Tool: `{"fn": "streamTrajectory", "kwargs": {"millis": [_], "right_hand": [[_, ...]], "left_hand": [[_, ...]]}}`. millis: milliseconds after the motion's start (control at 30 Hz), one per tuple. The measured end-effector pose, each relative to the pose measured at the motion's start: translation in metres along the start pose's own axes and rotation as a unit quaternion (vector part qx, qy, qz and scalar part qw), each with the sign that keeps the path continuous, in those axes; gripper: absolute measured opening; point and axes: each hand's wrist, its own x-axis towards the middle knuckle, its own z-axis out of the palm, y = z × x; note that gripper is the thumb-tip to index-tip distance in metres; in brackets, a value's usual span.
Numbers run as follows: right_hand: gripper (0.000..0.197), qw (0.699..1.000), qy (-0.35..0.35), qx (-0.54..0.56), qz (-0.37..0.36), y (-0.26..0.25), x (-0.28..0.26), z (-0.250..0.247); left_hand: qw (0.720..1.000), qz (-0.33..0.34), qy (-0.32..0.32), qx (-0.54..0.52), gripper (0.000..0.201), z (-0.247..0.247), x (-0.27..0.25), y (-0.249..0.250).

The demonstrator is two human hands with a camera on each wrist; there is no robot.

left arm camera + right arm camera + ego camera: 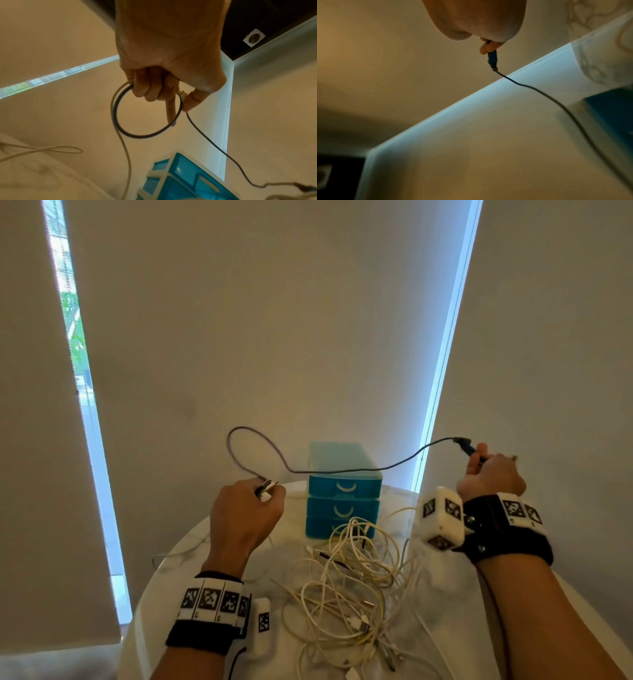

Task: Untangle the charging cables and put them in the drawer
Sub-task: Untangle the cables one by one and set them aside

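Note:
A dark grey cable (pixel 342 470) stretches in the air between both hands, above a blue three-drawer box (pixel 342 491) whose drawers look closed. My left hand (pixel 246 515) grips one end of the dark cable (pixel 147 135), looped round its fingers, together with a white cable (pixel 125 151) that hangs down. My right hand (pixel 489 474), raised at the right, pinches the dark cable's blue plug (pixel 492 56). A tangle of white cables (pixel 349 583) lies on the round white table (pixel 191 563) in front of the box.
The table stands against pale roller blinds (pixel 274 320), with bright window gaps at left and right. One white cable loop (pixel 178 556) hangs over the table's left rim. The blue box (pixel 185 180) sits at the table's far side.

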Motion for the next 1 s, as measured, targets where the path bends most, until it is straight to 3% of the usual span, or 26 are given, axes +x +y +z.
{"fn": "streamTrajectory", "kwargs": {"millis": [33, 100, 133, 167, 233, 267, 300, 333, 400, 533, 733, 833, 1000], "right_hand": [[0.027, 0.999, -0.002, 0.033, 0.002, 0.006, -0.004, 0.009], [0.038, 0.986, -0.149, 0.069, -0.002, 0.028, -0.022, 0.039], [0.042, 0.969, -0.244, 0.022, 0.022, 0.044, -0.035, 0.057], [0.046, 0.929, -0.352, -0.112, 0.031, 0.055, -0.052, 0.071], [0.057, 0.781, -0.475, -0.405, 0.001, 0.078, -0.072, 0.083], [0.059, 0.738, -0.499, -0.454, -0.006, 0.082, -0.078, 0.082], [0.053, 0.732, -0.502, -0.459, -0.037, 0.084, -0.078, 0.081], [0.043, 0.737, -0.508, -0.442, -0.061, 0.084, -0.077, 0.075], [0.028, 0.743, -0.522, -0.418, -0.03, 0.079, -0.073, 0.06], [0.024, 0.716, -0.544, -0.436, -0.022, 0.073, -0.068, 0.025], [0.026, 0.792, -0.503, -0.336, -0.086, 0.064, -0.081, -0.006], [0.024, 0.797, -0.497, -0.322, -0.116, 0.07, -0.088, -0.01], [0.015, 0.81, -0.454, -0.331, -0.168, 0.087, -0.087, -0.016]], "left_hand": [[1.0, 0.018, 0.023, -0.007, 0.039, 0.001, -0.001, 0.003], [0.997, 0.037, 0.068, -0.027, 0.03, 0.004, -0.002, 0.007], [0.995, 0.036, 0.089, -0.037, 0.026, 0.005, -0.001, 0.006], [0.993, 0.03, 0.107, -0.044, 0.024, 0.006, -0.001, 0.004], [0.989, 0.026, 0.134, -0.061, 0.027, 0.006, -0.001, 0.0], [0.987, 0.03, 0.138, -0.073, 0.029, 0.005, -0.001, -0.001], [0.985, 0.036, 0.14, -0.089, 0.031, 0.005, -0.001, 0.0], [0.984, 0.044, 0.141, -0.104, 0.033, 0.005, -0.002, 0.001], [0.98, 0.069, 0.13, -0.131, 0.036, 0.008, -0.004, 0.005], [0.981, 0.116, 0.063, -0.142, 0.035, 0.015, -0.009, 0.01], [0.964, 0.049, -0.072, -0.252, 0.05, 0.037, -0.013, 0.012], [0.958, 0.042, -0.135, -0.249, 0.04, 0.042, -0.02, 0.019], [0.961, 0.063, -0.16, -0.218, 0.036, 0.044, -0.026, 0.028]]}}
